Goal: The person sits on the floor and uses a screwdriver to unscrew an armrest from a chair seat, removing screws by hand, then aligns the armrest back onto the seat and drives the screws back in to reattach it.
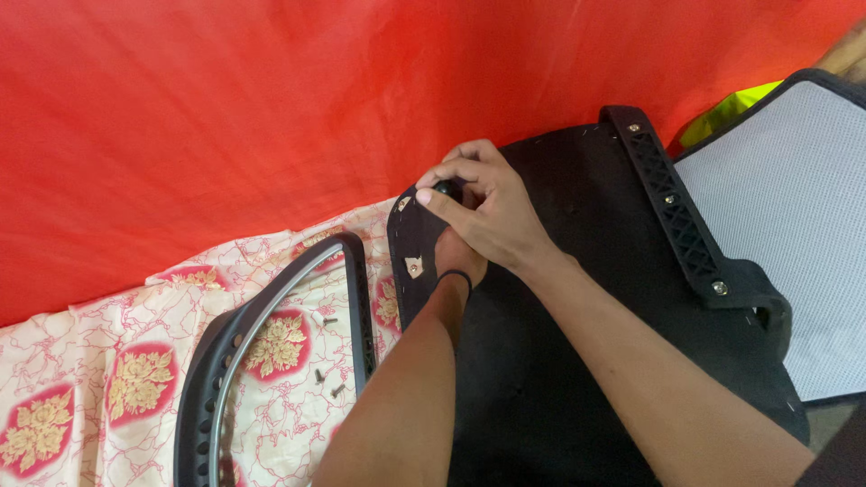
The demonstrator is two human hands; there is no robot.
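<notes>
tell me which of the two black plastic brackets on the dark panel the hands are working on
The left-edge bracket, beside the floral cloth: both hands sit on its top end. The long ribbed one lies untouched.

Backdrop cloth (271,108): plain bright red. Floor cloth (108,361): cream, thin red vein lines, red patches holding gold flower sprays. Curved frame (203,388): dark grey with a pale silver inner strip. Large panel (577,361): matte black; its ribbed strip (672,212) black with silver rivets. Mesh panel (794,207): light grey, black-edged. Fabric scrap (731,108): neon yellow-green.
</notes>
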